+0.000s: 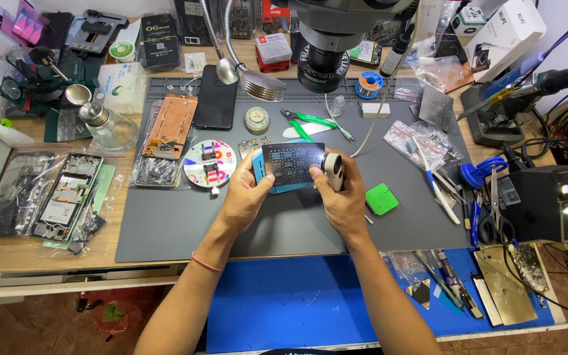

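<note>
A dark metal stencil plate on a blue holder is held above the grey work mat, the left hand gripping its left edge. The right hand is closed around a small white roller tool at the plate's right edge. Green-handled tweezers and a green pad lie nearby on the mat.

Both forearms are bare, with no sleeves reaching into view. A thin pink band circles the left wrist, just below the left hand. The right hand and its wrist carry no ornament that shows. Fingernails are short and plain. No gloves cover either hand.
</note>
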